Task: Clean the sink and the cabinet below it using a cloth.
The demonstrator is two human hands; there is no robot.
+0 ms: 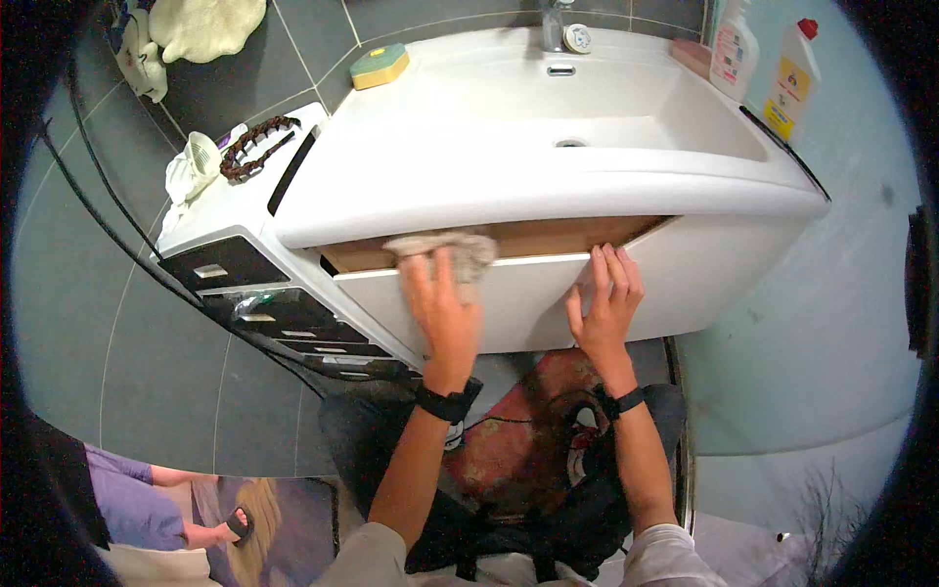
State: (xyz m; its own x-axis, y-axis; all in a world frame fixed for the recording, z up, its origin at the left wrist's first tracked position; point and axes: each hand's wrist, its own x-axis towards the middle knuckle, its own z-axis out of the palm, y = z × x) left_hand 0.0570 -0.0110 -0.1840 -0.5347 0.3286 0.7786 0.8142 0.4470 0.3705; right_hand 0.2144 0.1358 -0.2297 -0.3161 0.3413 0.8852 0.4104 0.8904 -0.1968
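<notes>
My left hand (442,312) presses a beige cloth (469,257) against the top edge of a white drawer front (513,301), below the washbasin. The hand and cloth are slightly blurred. Fingertips of my right hand (607,297) rest on the same top edge farther right, holding nothing else that I can see. The drawer front stands partly open, with brown wood (550,235) showing in the gap under the rim of the white washbasin (455,183).
A sponge (379,67), faucet (552,26) and two bottles (733,55) line the basin. A small drawer unit (224,265) with a brown hair claw (253,150) stands left, beside black cables (110,238). Another person's leg (209,534) shows lower left.
</notes>
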